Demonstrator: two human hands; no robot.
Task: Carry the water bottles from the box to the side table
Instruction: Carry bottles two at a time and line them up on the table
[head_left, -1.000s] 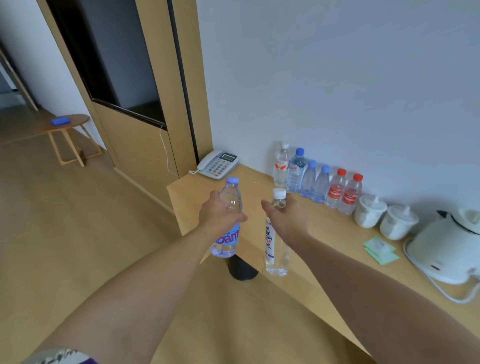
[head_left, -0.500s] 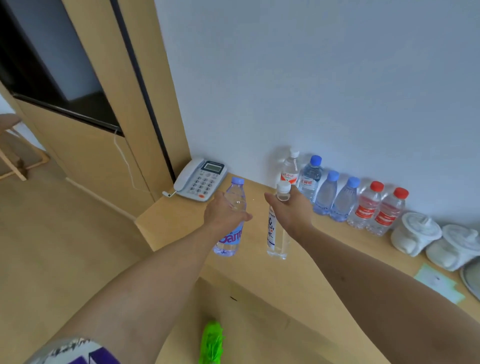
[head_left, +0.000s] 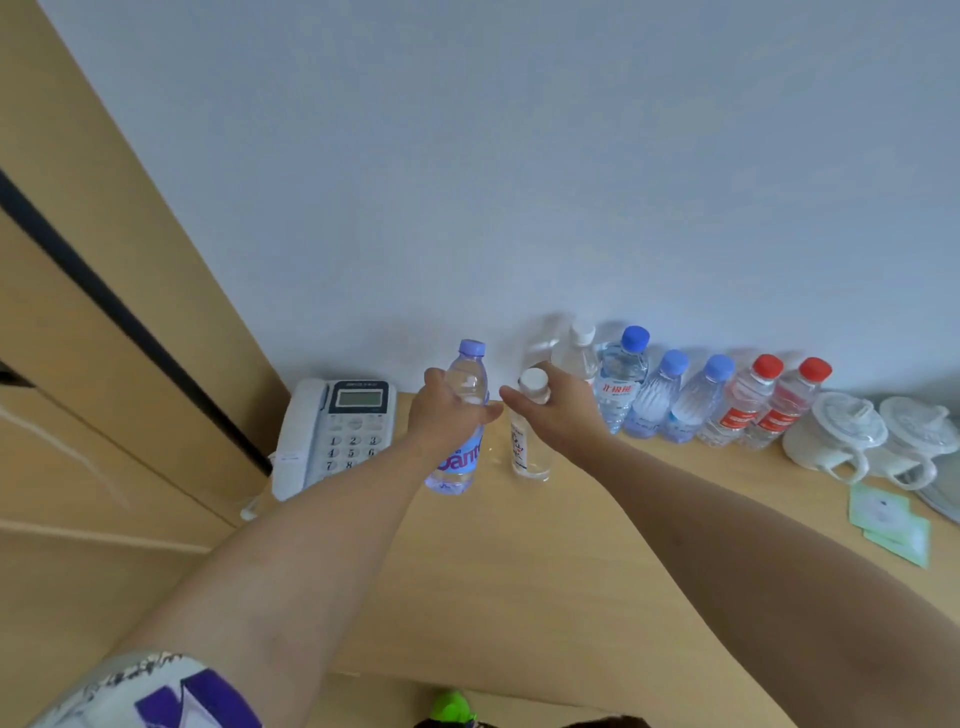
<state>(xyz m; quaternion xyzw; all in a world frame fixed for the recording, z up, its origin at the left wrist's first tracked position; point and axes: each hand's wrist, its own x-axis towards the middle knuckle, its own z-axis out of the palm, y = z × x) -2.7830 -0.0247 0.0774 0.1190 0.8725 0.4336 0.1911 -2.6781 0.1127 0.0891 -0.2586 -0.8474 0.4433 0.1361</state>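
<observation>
Pale wall (head_left: 519, 156) fills the top of the frame, wooden door panel (head_left: 78, 312) down the left edge, and the wooden side table (head_left: 519, 571) spreads across the lower middle and right. Both bare forearms reach in from the bottom corners toward frame centre. Left of centre sits a white telephone (head_left: 332, 436), keypad facing up. Along the wall at centre right stands a row of water bottles (head_left: 691, 395), blue caps then red caps, touching shoulder to shoulder. Right of them, two white lidded cups (head_left: 872, 436), then green paper packets (head_left: 888, 525) at the right edge. At centre, the left hand (head_left: 447, 415) has its fingers wrapped round the blue-capped bottle (head_left: 460, 457), upright over the tabletop; whether its base touches, I cannot tell. Just beside it, the right hand (head_left: 563, 410) grips the white-capped bottle (head_left: 527, 447) near the neck, also upright, above the table.
</observation>
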